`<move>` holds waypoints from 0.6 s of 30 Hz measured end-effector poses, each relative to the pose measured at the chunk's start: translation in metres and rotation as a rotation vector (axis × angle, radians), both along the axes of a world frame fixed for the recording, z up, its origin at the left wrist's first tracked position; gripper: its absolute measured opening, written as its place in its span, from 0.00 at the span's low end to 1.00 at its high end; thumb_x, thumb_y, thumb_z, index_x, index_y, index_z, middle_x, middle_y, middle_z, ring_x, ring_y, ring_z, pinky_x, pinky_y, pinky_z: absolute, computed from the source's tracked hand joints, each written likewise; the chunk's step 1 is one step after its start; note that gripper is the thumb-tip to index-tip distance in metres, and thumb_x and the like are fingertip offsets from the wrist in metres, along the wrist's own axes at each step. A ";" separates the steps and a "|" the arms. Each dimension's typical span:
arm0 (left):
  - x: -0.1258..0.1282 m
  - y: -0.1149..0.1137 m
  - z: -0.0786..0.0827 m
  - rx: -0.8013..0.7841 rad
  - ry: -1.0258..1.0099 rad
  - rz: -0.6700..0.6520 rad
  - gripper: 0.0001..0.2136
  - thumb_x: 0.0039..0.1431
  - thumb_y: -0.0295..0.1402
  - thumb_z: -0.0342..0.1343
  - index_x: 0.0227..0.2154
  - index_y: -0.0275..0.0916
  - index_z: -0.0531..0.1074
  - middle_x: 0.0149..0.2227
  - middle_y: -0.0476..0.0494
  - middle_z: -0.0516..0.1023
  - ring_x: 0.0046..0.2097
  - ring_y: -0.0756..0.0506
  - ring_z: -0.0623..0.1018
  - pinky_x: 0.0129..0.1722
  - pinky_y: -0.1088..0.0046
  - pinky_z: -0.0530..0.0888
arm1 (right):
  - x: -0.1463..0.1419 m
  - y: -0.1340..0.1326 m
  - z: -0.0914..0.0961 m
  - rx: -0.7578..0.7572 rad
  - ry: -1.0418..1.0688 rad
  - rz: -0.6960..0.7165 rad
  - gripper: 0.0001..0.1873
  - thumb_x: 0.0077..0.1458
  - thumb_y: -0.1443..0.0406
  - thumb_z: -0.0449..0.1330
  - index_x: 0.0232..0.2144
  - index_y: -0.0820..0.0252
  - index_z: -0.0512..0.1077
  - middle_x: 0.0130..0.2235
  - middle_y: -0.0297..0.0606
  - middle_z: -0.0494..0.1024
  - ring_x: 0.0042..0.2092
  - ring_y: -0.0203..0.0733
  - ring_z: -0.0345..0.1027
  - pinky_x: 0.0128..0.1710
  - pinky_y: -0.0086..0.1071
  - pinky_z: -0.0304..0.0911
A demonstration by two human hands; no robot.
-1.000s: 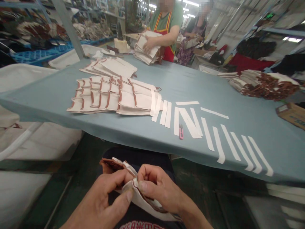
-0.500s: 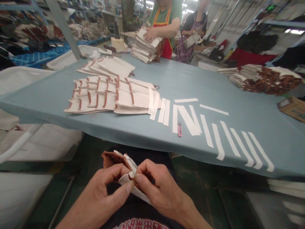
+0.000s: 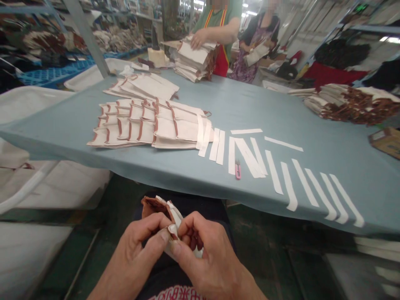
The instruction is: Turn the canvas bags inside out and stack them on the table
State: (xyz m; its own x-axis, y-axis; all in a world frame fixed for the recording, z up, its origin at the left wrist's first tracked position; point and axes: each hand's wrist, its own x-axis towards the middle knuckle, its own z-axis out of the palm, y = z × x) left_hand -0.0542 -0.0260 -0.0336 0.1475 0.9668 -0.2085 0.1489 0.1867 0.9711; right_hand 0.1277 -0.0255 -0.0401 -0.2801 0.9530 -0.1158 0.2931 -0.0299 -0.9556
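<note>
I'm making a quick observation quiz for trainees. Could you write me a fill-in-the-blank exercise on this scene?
1. The left hand and right hand both have their grip on a fabric piece coloured white and ____.
2. The small snips on the table have a ____ handle.
3. The narrow strips laid out around the snips are ____ in colour.
4. The cardboard box sits at the ____ edge of the picture.

Missing words: brown; pink; white; right.

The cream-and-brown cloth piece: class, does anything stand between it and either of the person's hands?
Nothing visible does: the left hand and right hand both pinch the cream-and-brown cloth piece directly, in front of the table.
</note>
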 end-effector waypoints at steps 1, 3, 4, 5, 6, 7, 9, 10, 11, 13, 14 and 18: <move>0.000 -0.001 -0.003 0.010 0.004 -0.001 0.16 0.66 0.40 0.59 0.23 0.41 0.78 0.26 0.51 0.78 0.31 0.46 0.75 0.34 0.74 0.72 | -0.003 -0.001 -0.001 0.006 -0.013 -0.032 0.13 0.64 0.56 0.65 0.31 0.56 0.70 0.25 0.28 0.72 0.26 0.33 0.63 0.28 0.28 0.56; 0.000 -0.004 -0.006 0.012 0.012 0.010 0.16 0.67 0.40 0.59 0.24 0.40 0.78 0.26 0.50 0.78 0.30 0.46 0.75 0.33 0.73 0.72 | -0.009 -0.003 -0.005 0.026 -0.035 -0.080 0.10 0.60 0.59 0.65 0.30 0.55 0.69 0.24 0.27 0.71 0.25 0.33 0.63 0.27 0.28 0.55; 0.001 -0.005 -0.007 0.005 0.017 0.021 0.16 0.67 0.40 0.58 0.24 0.40 0.78 0.26 0.49 0.78 0.30 0.45 0.76 0.33 0.73 0.73 | -0.012 -0.004 -0.007 0.034 -0.040 -0.099 0.10 0.59 0.60 0.65 0.29 0.55 0.68 0.24 0.27 0.71 0.24 0.33 0.63 0.27 0.28 0.55; 0.002 -0.006 -0.006 -0.001 0.024 0.032 0.16 0.68 0.39 0.58 0.24 0.40 0.78 0.27 0.49 0.78 0.31 0.45 0.77 0.34 0.73 0.73 | -0.014 -0.005 -0.009 0.039 -0.038 -0.116 0.10 0.57 0.60 0.65 0.29 0.55 0.67 0.23 0.27 0.70 0.24 0.33 0.62 0.26 0.28 0.55; 0.003 -0.007 -0.005 -0.004 0.032 0.041 0.16 0.68 0.39 0.57 0.24 0.40 0.78 0.27 0.48 0.79 0.32 0.44 0.78 0.35 0.72 0.74 | -0.017 -0.006 -0.011 0.035 -0.030 -0.131 0.11 0.56 0.60 0.65 0.29 0.54 0.66 0.23 0.26 0.69 0.23 0.33 0.61 0.25 0.28 0.54; 0.005 -0.007 -0.002 -0.001 0.040 0.044 0.16 0.68 0.39 0.57 0.24 0.40 0.77 0.27 0.47 0.80 0.32 0.44 0.78 0.36 0.72 0.74 | -0.020 -0.007 -0.013 0.022 -0.018 -0.145 0.11 0.56 0.59 0.65 0.28 0.53 0.65 0.22 0.26 0.69 0.22 0.33 0.60 0.24 0.27 0.54; 0.007 -0.006 0.002 0.018 0.063 0.053 0.16 0.67 0.39 0.57 0.24 0.40 0.77 0.27 0.47 0.80 0.31 0.44 0.77 0.36 0.71 0.75 | -0.027 -0.009 -0.017 -0.026 0.013 -0.173 0.12 0.57 0.58 0.64 0.28 0.52 0.64 0.22 0.26 0.68 0.22 0.33 0.59 0.23 0.27 0.53; 0.008 -0.005 0.004 0.028 0.073 0.058 0.15 0.66 0.39 0.58 0.24 0.41 0.77 0.26 0.48 0.80 0.31 0.44 0.77 0.36 0.71 0.75 | -0.030 -0.010 -0.018 -0.054 0.030 -0.184 0.13 0.58 0.57 0.64 0.28 0.52 0.63 0.21 0.25 0.68 0.22 0.33 0.59 0.23 0.27 0.53; 0.008 -0.004 0.005 0.035 0.078 0.061 0.15 0.65 0.39 0.58 0.23 0.41 0.77 0.25 0.48 0.79 0.30 0.44 0.76 0.36 0.71 0.75 | -0.032 -0.011 -0.019 -0.082 0.045 -0.193 0.14 0.59 0.56 0.63 0.29 0.52 0.63 0.21 0.25 0.68 0.22 0.33 0.59 0.22 0.27 0.53; 0.005 -0.002 0.005 0.039 0.081 0.070 0.15 0.65 0.38 0.58 0.22 0.42 0.75 0.24 0.49 0.78 0.29 0.45 0.75 0.35 0.71 0.75 | -0.037 -0.012 -0.018 -0.136 0.081 -0.193 0.17 0.61 0.53 0.64 0.29 0.51 0.62 0.21 0.26 0.68 0.22 0.33 0.58 0.22 0.27 0.53; 0.003 -0.002 0.003 0.040 0.076 0.072 0.15 0.65 0.38 0.59 0.21 0.42 0.74 0.24 0.49 0.77 0.29 0.45 0.75 0.34 0.72 0.75 | -0.038 -0.013 -0.016 -0.170 0.103 -0.176 0.18 0.61 0.52 0.64 0.29 0.51 0.62 0.21 0.26 0.68 0.22 0.33 0.58 0.22 0.28 0.53; -0.011 -0.006 -0.008 0.047 -0.030 0.024 0.19 0.67 0.44 0.61 0.22 0.41 0.71 0.24 0.50 0.74 0.27 0.48 0.71 0.29 0.74 0.70 | -0.032 -0.019 -0.004 -0.229 0.115 -0.096 0.21 0.56 0.50 0.71 0.31 0.53 0.65 0.25 0.27 0.70 0.26 0.35 0.63 0.27 0.28 0.58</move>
